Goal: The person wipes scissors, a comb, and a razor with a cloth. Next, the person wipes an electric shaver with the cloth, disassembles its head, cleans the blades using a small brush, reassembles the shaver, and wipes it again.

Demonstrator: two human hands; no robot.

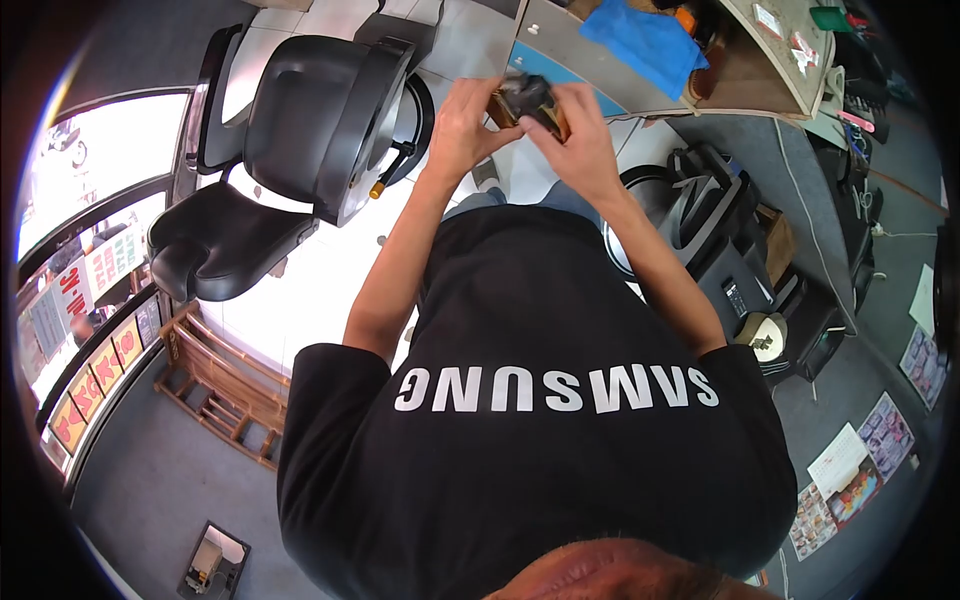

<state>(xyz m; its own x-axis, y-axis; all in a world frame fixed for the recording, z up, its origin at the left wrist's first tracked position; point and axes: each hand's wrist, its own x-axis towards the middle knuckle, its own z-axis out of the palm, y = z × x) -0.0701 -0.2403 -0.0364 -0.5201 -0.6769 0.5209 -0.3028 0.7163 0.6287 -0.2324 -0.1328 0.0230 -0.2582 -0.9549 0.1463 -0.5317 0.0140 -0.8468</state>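
In front of my waist, both hands meet around a small black-and-gold device, blurred and partly covered by my fingers; its exact kind does not show clearly. My left hand grips its left side, with the thumb reaching in from below. On the opposite side, my right hand is closed around it, thumb laid across the near face. A drawer cabinet stands just beyond the hands, a blue cloth hanging over its open shelf.
A black barber chair stands to the left, with a bamboo bench behind it. On the right are another black chair and a cap-like item. Scissors and other tools lie along the counter at far right.
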